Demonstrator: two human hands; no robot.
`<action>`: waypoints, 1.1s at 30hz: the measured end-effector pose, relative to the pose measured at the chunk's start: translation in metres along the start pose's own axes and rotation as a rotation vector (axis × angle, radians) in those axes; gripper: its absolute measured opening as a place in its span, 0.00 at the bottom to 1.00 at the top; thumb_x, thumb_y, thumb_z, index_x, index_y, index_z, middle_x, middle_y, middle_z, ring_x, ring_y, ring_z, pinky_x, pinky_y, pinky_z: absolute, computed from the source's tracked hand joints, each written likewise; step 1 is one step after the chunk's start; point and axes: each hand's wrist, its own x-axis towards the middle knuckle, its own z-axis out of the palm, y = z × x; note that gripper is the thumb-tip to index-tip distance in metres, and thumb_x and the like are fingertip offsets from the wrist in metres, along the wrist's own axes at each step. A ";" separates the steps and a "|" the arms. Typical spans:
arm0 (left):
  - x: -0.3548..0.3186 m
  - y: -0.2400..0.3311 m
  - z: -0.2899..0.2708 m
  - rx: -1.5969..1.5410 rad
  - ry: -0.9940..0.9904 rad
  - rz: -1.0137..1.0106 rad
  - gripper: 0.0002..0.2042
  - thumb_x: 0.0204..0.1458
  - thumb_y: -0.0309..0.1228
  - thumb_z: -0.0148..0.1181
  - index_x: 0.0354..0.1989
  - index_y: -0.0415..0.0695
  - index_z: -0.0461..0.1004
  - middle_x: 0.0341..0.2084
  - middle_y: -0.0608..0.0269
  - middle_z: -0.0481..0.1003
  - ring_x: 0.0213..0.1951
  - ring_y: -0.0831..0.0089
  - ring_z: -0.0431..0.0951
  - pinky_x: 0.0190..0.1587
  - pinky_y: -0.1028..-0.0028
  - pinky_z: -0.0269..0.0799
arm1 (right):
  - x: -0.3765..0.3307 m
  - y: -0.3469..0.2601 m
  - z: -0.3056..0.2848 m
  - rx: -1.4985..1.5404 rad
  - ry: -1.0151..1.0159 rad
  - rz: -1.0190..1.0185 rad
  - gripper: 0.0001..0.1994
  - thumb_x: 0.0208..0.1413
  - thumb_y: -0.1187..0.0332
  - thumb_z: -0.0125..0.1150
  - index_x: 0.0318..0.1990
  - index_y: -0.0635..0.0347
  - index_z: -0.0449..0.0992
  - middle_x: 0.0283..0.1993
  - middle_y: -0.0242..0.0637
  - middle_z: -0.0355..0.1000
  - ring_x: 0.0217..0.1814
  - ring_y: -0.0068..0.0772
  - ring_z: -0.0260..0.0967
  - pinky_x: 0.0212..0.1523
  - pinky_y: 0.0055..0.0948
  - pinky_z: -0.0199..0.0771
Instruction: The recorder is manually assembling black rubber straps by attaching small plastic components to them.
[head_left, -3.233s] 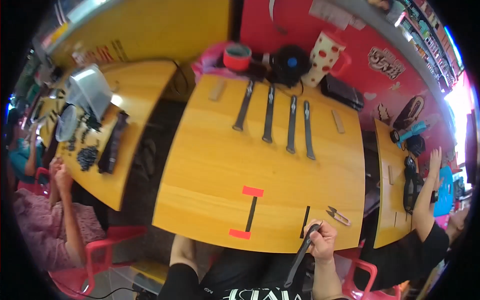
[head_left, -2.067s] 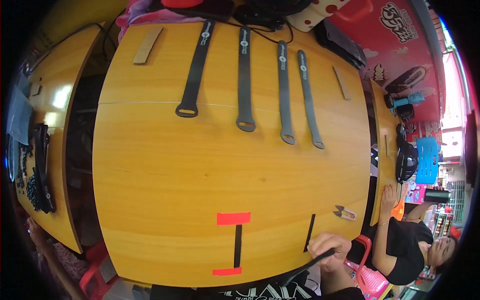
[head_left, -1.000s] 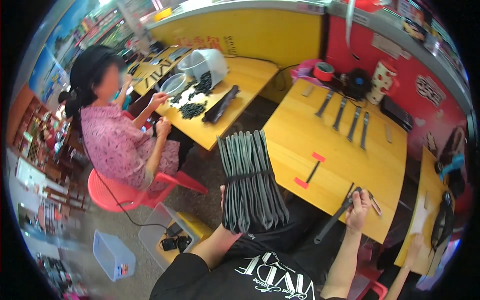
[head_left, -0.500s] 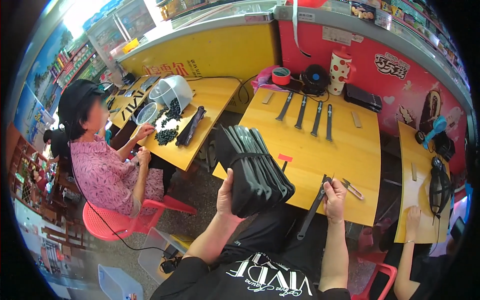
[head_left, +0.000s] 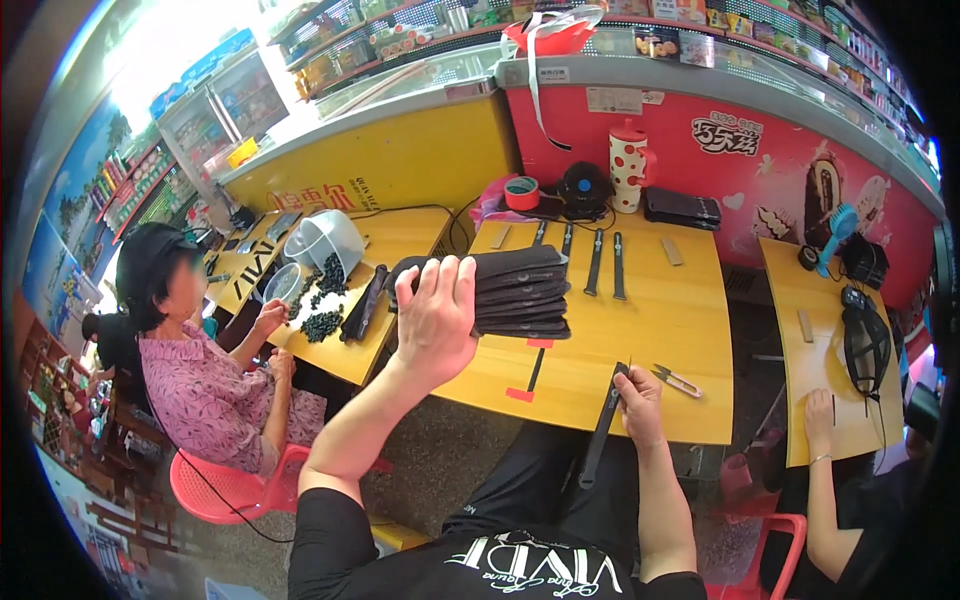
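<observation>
Left hand: closing round the left end of a stack of dark, flat strips, fingers lying over the top layers, the far side of the grip being hidden; the stack is appearing to hang over the desk, layers fanning slightly apart at the right end. Right hand: pinching a single dark strap near its upper end, thumb and fingers pressing together on it, the rest of the strap sloping down past the near edge, above the lap. Loose straps: lying toward the far side, two showing well, others partly hiding behind the stack. Black strip: running between an upper red patch and a lower red patch, just below the stack. Snips: resting to the right of the right hand, nobody touching them. Cardboard piece: lying to the right of the loose straps. Step in hand, by judgement: the person is seeming to manage stack and single strap together, the two standing apart. Next move, by judgement: setting either one down would be calling for a firm left grip, keeping the layers from sliding, and for the right hand guiding the strap's dangling end clear of the edge.
</observation>
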 end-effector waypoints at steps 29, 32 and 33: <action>0.072 -0.072 0.065 0.308 -0.900 -0.324 0.25 0.17 0.41 0.76 0.30 0.44 0.80 0.35 0.58 0.78 0.44 0.61 0.76 0.48 0.63 0.62 | -0.001 0.007 -0.007 0.021 -0.023 -0.003 0.05 0.59 0.70 0.57 0.30 0.58 0.73 0.22 0.20 0.63 0.20 0.09 0.54 0.20 0.13 0.51; 0.075 -0.082 0.059 0.318 -0.909 -0.369 0.26 0.18 0.41 0.76 0.31 0.44 0.80 0.36 0.58 0.78 0.45 0.61 0.76 0.49 0.63 0.62 | -0.002 0.005 -0.005 0.034 -0.037 0.010 0.05 0.58 0.70 0.57 0.30 0.58 0.73 0.22 0.20 0.64 0.20 0.09 0.54 0.21 0.13 0.52; 0.075 -0.085 0.057 0.292 -0.880 -0.406 0.25 0.19 0.41 0.76 0.31 0.45 0.80 0.36 0.59 0.78 0.46 0.61 0.76 0.51 0.62 0.60 | -0.001 0.006 -0.006 0.030 -0.036 0.007 0.05 0.58 0.70 0.57 0.30 0.58 0.73 0.22 0.20 0.64 0.20 0.10 0.54 0.20 0.14 0.52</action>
